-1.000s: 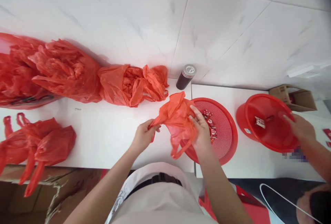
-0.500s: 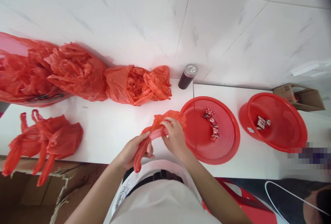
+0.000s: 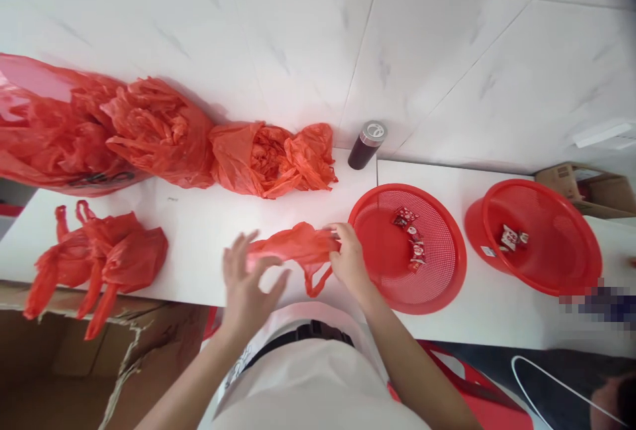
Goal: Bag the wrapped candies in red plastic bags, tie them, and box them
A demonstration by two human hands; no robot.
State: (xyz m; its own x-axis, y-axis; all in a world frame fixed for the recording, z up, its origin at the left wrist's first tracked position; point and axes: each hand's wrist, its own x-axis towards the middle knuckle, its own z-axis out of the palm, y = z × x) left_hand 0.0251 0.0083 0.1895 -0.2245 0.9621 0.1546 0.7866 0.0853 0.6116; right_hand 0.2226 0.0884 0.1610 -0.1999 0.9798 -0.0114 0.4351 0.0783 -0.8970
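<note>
A thin red plastic bag [image 3: 298, 244] stretches sideways in front of my body, a handle loop dangling from its lower edge. My right hand [image 3: 348, 254] grips its right end with curled fingers. At the bag's left end, my left hand [image 3: 251, 284] has its fingers spread apart; whether it touches the plastic I cannot tell. Just right of my right hand stands a red mesh basket [image 3: 442, 277] with several small wrapped packets [image 3: 415, 244] inside.
Bulging red bags [image 3: 169, 132] line the wall. Knotted red bags [image 3: 134, 258] lie at the left, above an open carton [image 3: 74, 350]. A dark tumbler [image 3: 365, 148] stands behind. Another red basket [image 3: 561, 238] and a small cardboard box [image 3: 591, 185] are at the right.
My left hand has let go of its bunched grip and spread its fingers, shifting left and up. The bag has swung from slanting to nearly level, its handle loop now hanging down.
</note>
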